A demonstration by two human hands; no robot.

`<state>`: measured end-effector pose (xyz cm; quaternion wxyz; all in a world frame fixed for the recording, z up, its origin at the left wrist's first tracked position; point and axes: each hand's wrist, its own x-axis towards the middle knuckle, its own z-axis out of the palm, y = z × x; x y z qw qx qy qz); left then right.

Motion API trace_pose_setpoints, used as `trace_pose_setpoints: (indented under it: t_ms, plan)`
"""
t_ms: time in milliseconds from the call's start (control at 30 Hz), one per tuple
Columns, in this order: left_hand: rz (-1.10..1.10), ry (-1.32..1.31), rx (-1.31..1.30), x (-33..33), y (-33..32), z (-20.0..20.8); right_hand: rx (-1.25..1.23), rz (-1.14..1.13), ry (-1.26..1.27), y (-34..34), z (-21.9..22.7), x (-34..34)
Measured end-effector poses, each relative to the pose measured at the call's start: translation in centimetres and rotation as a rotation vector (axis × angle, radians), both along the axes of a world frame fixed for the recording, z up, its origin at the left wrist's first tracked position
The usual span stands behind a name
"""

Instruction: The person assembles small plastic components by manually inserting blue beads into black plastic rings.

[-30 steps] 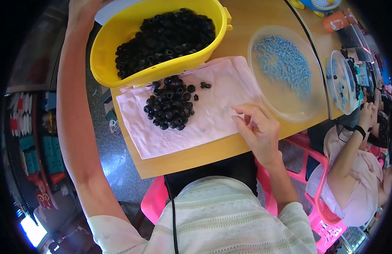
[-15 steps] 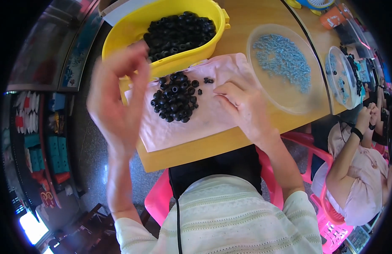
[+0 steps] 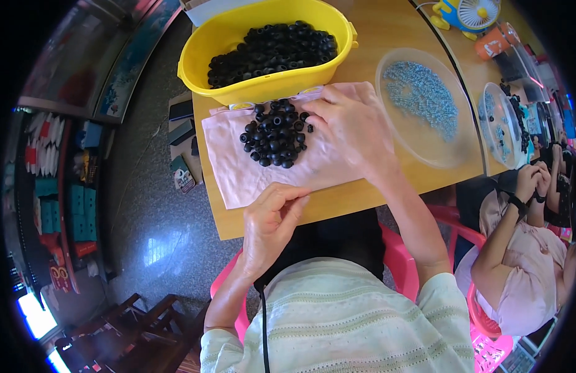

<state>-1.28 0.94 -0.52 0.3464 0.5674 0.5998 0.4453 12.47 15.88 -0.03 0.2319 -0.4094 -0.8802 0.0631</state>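
1. find the small, round, hollow black pieces (image 3: 272, 140) heaped on the pale pink cloth (image 3: 222, 152), just in front of the deep, oval yellow plastic tub (image 3: 238, 94) of similar ones.
2. judge as light and firm, probably plastic or rubber, hard to break but quick to roll; best pinched across the outer sides, one at a time, from the heap's rim.
3. note the right hand (image 3: 353, 127), fingers bent at the heap's right edge; cannot tell whether gripping anything.
4. note the left hand (image 3: 269, 224), well apart from the right by the cloth's front edge, thumb and forefinger almost meeting; cannot tell about anything tiny between.
5. mind the tub's wall close behind the heap, and the front edge of the tan wooden bench (image 3: 344, 198) near the left hand.
6. move over the cloth in front of the heap; avoid the round, translucent tray (image 3: 400, 127) of tiny light blue pieces (image 3: 425, 90) beside the cloth's right side.
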Motion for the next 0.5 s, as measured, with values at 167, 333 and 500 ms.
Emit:
trace_pose_setpoints:
  t_ms: [167,333,500]
  plan:
    - [0.014,-0.109,-0.028,-0.2,0.5,0.0,-0.026,0.033,-0.022,0.3,-0.1,0.1]
    - [0.073,-0.281,-0.013,-0.8,1.0,0.0,-0.433,0.105,0.318,-0.3,1.1,1.7]
    - [0.026,-0.287,0.139,-0.4,1.3,1.3,-1.325,0.236,0.857,-3.3,1.0,4.1]
